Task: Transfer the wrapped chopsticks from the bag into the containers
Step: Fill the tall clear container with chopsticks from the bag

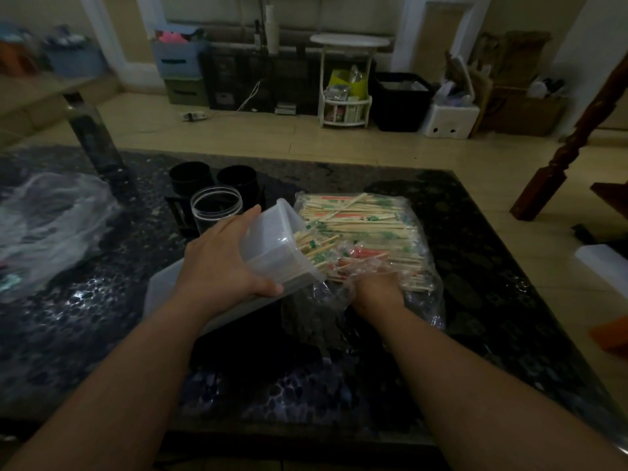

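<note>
Home living room, tiled floor (258, 130), storage boxes (176, 59) along wall, white side table (346, 42), dark stone-top table (102, 334)

Dim light is falling on a beige floor (272, 137); along its far edge storage boxes (176, 59), a white stand (345, 42), a black bin (401, 103) and a foam box (452, 122) are standing; a wooden post (560, 158) is slanting rightward.

No text can be read anywhere; the green and orange printing on the chopstick wrappers (360, 229) is too blurred to make out.
</note>
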### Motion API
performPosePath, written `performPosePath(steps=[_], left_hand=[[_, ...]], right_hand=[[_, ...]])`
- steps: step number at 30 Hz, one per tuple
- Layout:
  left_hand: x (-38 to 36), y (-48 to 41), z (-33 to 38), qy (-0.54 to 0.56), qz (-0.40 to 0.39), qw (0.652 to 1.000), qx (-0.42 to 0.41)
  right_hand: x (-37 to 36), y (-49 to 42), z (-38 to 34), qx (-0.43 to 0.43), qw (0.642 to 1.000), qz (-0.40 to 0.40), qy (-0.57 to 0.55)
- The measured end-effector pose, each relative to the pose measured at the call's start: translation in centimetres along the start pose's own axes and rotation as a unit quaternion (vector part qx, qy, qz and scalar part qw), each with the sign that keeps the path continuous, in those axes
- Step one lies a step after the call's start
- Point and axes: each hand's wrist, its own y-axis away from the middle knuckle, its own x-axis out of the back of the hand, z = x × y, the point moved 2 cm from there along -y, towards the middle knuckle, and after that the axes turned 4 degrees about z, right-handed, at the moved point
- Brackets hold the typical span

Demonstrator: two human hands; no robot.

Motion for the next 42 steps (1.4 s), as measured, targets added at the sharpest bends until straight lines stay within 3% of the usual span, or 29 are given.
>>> performPosePath(steps=[4, 9, 19, 30, 33, 37, 42], left_hand=[[0.0, 0.1, 0.2, -0.003, -0.001, 1.0, -0.005], [-0.1, 0.1, 0.4, -0.012, -0.002, 1.0, -0.008], [0.0, 0.3, 0.7, -0.006, -0.003, 1.0, -0.009], [-0.3, 0.3, 0.4, -0.012, -0.006, 1.0, -0.013], [-0.3, 0.3, 0.4, -0.014, -0.006, 1.0, -0.013], [-0.2, 0.3, 0.3, -0.011, -0.007, 1.0, -0.011], [-0.2, 0.3, 0.2, -0.006, -0.011, 1.0, -0.012]], right_hand=[[0.0, -0.3, -0.4, 0.022, 1.0, 0.01, -0.01], [0.0, -0.5, -0.6, 0.026, 0.995, -0.051, -0.081], [-0.5, 0.2, -0.1, -0.004, 0.988, -0.024, -0.154], [1.0, 1.9, -1.5, 0.073, 0.997, 0.013, -0.032], [1.6, 2.2, -1.5, 0.088, 0.993, 0.06, -0.043], [1.8, 1.9, -1.1, 0.101, 0.993, 0.035, -0.055], [2.6, 2.0, -0.6, 0.048, 0.99, 0.046, -0.126]])
